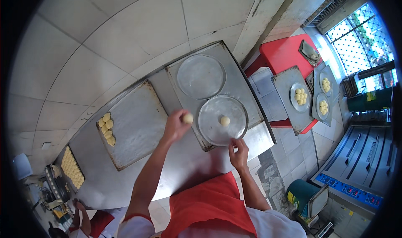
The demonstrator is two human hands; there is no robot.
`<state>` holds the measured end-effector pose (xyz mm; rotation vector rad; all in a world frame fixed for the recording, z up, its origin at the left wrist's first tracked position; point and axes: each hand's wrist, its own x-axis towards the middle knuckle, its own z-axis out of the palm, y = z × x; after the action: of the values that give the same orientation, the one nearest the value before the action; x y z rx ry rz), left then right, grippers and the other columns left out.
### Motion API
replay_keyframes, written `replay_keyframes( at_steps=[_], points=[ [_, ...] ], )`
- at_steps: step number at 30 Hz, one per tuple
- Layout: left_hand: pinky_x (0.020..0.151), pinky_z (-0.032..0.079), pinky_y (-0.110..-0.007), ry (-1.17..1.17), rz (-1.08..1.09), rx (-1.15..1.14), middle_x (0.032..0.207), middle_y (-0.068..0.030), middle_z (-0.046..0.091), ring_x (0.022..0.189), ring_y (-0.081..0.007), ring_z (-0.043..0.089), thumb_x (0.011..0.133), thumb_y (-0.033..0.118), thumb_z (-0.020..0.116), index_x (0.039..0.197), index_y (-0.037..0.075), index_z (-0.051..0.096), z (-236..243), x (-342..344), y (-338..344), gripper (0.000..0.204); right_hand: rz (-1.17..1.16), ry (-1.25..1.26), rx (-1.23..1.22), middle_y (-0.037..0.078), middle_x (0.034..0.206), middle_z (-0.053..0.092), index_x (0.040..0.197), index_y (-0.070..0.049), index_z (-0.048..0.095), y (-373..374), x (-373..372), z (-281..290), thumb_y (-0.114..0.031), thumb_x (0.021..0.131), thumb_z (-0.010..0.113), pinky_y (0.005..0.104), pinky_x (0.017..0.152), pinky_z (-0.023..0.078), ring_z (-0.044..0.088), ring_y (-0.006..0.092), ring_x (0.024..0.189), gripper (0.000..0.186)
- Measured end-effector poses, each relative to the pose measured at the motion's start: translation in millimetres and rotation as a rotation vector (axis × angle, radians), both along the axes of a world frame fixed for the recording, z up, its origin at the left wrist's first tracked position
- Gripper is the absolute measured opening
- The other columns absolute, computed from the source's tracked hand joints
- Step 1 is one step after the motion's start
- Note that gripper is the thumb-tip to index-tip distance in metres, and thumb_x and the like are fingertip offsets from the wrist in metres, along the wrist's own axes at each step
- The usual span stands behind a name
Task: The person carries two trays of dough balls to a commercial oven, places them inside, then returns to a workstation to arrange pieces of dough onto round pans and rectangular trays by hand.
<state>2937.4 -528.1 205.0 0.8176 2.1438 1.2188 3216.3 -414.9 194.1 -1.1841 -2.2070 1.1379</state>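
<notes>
My left hand (175, 127) is closed round a pale dough ball (187, 118), held above the steel table left of the nearer round pan. In that round metal pan (211, 131) sits a single dough ball (225, 121), a little right of its middle. My right hand (239, 154) is at the pan's near right rim, fingers pinched together on the edge. A second round pan (201, 76) lies beyond it with nothing in it. Both pans rest on a worn rectangular baking sheet (178, 81).
Left on the steel table (171, 177) lies another baking sheet (134, 129) with several yellow dough pieces (107, 127). Beyond are rows of small dough pieces (72, 167) and a co-worker's hands (79, 206). At right, a red table (289, 53), trays with filled pans (300, 99), and an oven (360, 154).
</notes>
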Motion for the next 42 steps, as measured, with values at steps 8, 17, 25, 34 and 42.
replay_keyframes(
  at_steps=[8,17,25,34,42],
  points=[
    [0.080,0.049,-0.046,0.598,0.096,0.104,0.095,-0.0195,0.062,0.090,-0.0384,0.059,0.071,0.004,0.066,0.091,0.003,0.063,-69.3,-92.9,178.0,0.020,-0.033,0.015,-0.116,0.013,0.084,0.064,0.100,0.002,0.068,48.4,24.0,6.3,0.006,0.082,0.060,0.0314,0.064,0.050,0.063,0.0202,0.070,0.021],
    [0.107,0.033,-0.048,0.596,0.392,-0.240,0.128,-0.0216,0.049,0.125,-0.0382,0.042,0.073,0.029,0.078,0.128,0.000,0.046,-39.4,-96.0,42.2,0.070,0.126,0.043,-0.122,0.011,0.078,0.060,0.100,0.003,0.066,32.2,-26.1,19.9,0.000,0.087,0.059,0.0307,0.062,0.048,0.058,0.0179,0.066,0.015],
    [0.097,0.036,-0.062,0.212,1.248,-0.891,0.149,-0.0203,0.023,0.133,-0.0405,0.028,0.082,0.038,0.069,0.144,0.014,0.028,-53.1,-160.2,-242.7,0.078,0.677,-0.196,-1.030,0.013,0.098,0.068,0.116,0.002,0.061,-90.2,-83.8,-6.3,-0.016,0.092,0.063,0.0320,0.076,0.052,0.066,0.0198,0.082,0.030],
    [0.077,0.051,-0.037,-0.428,1.028,0.063,0.109,-0.0083,0.058,0.092,-0.0222,0.060,0.092,0.024,0.064,0.129,0.008,0.044,-90.1,-173.9,-383.9,0.045,0.339,-0.196,-1.831,0.021,0.118,0.059,0.114,0.004,0.052,-275.9,-246.6,-89.8,-0.023,0.095,0.056,0.0447,0.090,0.051,0.061,0.0319,0.103,0.033],
    [0.080,0.053,-0.039,-0.163,0.237,0.196,0.100,-0.0150,0.065,0.095,-0.0268,0.065,0.077,0.016,0.078,0.134,0.007,0.037,-7.6,51.9,-387.6,0.070,0.656,-0.064,-1.663,0.013,0.113,0.060,0.126,0.003,0.049,-318.6,-206.3,-25.8,-0.040,0.095,0.057,0.0354,0.078,0.050,0.059,0.0230,0.098,0.053]
  ],
)
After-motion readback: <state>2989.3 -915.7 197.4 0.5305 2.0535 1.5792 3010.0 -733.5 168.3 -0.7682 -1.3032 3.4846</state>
